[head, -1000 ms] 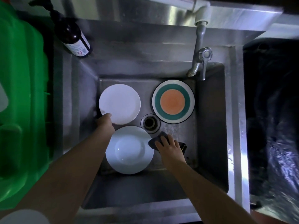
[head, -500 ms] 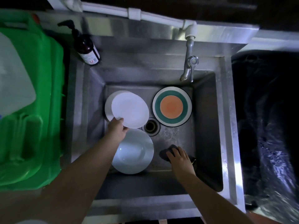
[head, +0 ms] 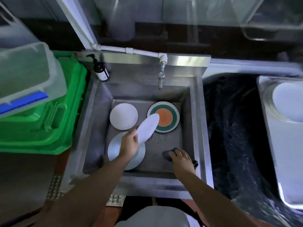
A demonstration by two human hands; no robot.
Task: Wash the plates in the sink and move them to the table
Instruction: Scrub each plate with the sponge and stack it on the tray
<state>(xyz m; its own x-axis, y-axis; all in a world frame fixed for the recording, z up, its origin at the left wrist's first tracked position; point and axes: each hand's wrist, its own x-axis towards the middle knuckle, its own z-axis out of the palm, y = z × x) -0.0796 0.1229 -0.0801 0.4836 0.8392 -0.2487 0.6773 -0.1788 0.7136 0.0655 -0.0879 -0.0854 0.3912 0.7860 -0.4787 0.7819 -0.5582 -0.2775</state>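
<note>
Your left hand [head: 129,145] grips a tilted white plate [head: 147,128] by its near edge; your right hand [head: 182,158] fingers curl over what looks like a dark sponge [head: 168,154].

White label on pump bottle [head: 101,71], print too small to read

Steel sink [head: 196,122] holds three plates and a sponge [head: 168,154].

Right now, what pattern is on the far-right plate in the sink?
Orange centre, teal ring, white rim on the patterned plate; head view.
</note>
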